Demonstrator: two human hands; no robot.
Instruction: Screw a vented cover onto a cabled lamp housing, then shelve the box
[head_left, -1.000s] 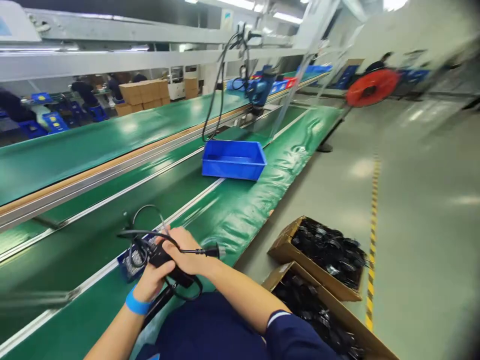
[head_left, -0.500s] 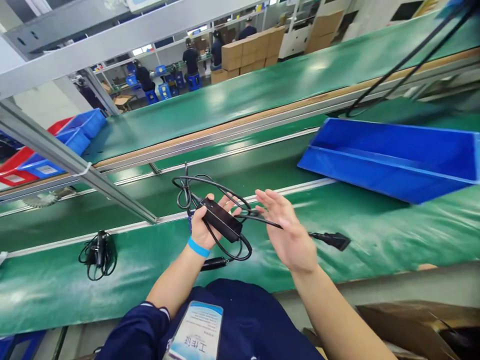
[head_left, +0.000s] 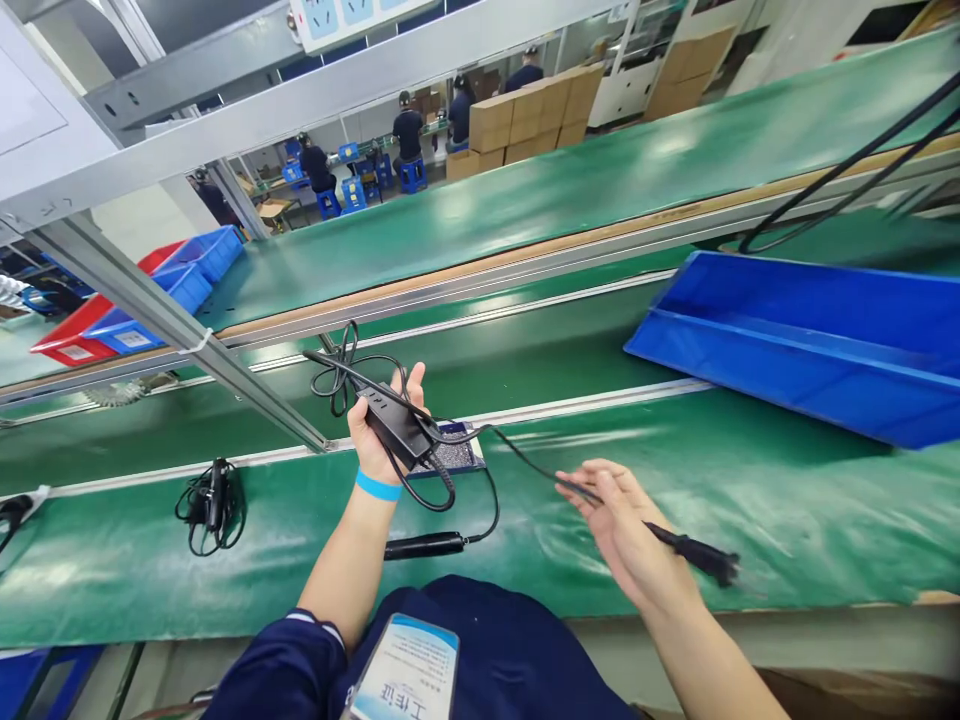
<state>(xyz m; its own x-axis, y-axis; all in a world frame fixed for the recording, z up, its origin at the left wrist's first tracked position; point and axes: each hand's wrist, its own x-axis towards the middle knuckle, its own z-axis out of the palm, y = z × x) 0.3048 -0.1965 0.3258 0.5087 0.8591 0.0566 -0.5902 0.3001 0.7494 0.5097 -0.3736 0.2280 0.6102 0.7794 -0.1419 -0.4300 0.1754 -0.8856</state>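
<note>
My left hand (head_left: pixel 369 445) is closed around a black power adapter (head_left: pixel 397 425), tilted above the bench, with looped black cable around it. My right hand (head_left: pixel 634 535) pinches the power cord (head_left: pixel 525 455) that runs across from the adapter. Beyond the right palm, the cord's black plug (head_left: pixel 709 558) hangs out to the right. A black cylindrical piece on a thin cord (head_left: pixel 425 545) lies on the green mat near my body. Behind the adapter, partly hidden, is a flat blue-edged item with a grey speckled face (head_left: pixel 459 455).
A coiled black adapter (head_left: pixel 216 505) lies on the green bench (head_left: pixel 300 560) at left. A large blue bin (head_left: pixel 795 350) stands at right. Red and blue trays (head_left: pixel 187 285) sit on the upper shelf beside a metal post (head_left: pixel 247 375). Several people work farther back, near cardboard boxes (head_left: pixel 532 120).
My right hand has moved right and down, from loosely spread fingers to a pinch on the cord, stretching it out. My left hand has shifted slightly left with the adapter.
</note>
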